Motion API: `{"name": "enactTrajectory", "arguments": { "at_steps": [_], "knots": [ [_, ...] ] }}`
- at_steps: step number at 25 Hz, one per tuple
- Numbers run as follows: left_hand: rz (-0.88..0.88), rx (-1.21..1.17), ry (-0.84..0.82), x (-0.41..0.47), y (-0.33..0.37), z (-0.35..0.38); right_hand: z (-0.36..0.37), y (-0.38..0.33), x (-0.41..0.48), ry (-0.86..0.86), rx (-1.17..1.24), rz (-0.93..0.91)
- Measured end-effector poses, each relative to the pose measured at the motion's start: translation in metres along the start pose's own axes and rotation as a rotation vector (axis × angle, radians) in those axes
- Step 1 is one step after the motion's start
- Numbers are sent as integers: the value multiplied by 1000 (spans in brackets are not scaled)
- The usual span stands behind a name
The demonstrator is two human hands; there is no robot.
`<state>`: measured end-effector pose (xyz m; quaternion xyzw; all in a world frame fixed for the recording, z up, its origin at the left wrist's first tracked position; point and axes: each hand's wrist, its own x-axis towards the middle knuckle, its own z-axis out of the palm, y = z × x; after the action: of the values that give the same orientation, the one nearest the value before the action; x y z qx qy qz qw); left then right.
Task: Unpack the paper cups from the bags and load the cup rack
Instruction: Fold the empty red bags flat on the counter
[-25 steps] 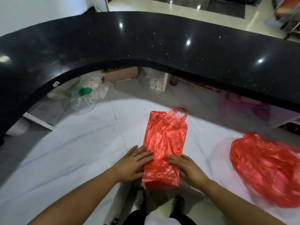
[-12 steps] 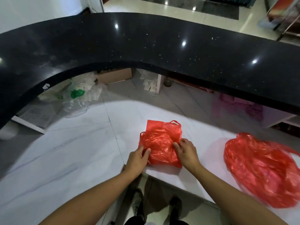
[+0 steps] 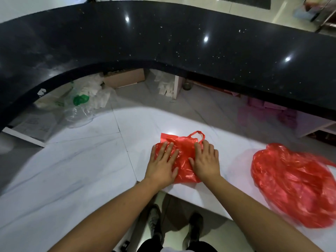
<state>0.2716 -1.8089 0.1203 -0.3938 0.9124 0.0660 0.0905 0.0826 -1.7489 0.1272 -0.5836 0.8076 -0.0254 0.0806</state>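
Now left hand and right hand press flat, fingers straight, on the folded red bag; I'd smooth outward, expelling air.

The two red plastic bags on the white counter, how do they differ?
The folded bag is small and flattened; the loose bag is larger, spread out and crumpled. The left hand and right hand press the folded bag; nothing touches the loose bag, off to the right. Both are thin red plastic.

text: none legible | clear plastic bag: green print, unreadable | paper sheet: marks too faint
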Motion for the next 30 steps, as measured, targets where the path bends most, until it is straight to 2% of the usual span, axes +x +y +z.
{"name": "enactTrajectory", "arguments": {
  "at_steps": [3,7,12,16,23,25,30],
  "knots": [
    [-28,0,-39,1,-2,6,6,-14,-3,-51,15,-225],
    [-13,-66,2,-1,-8,20,29,-12,-8,-160,58,-153],
    [4,-99,41,-6,-15,29,33,-6,-8,-122,-31,-165],
    [-6,-75,-7,-2,-13,29,33,-5,-5,-141,-27,-172],
    [60,60,-125,14,-23,2,9,0,3,-327,13,-160],
    [99,20,-54,16,-18,-19,-14,11,-4,-290,24,-149],
    [254,-32,53,33,14,-60,-63,64,-35,-7,-30,-64]
  ]
}}
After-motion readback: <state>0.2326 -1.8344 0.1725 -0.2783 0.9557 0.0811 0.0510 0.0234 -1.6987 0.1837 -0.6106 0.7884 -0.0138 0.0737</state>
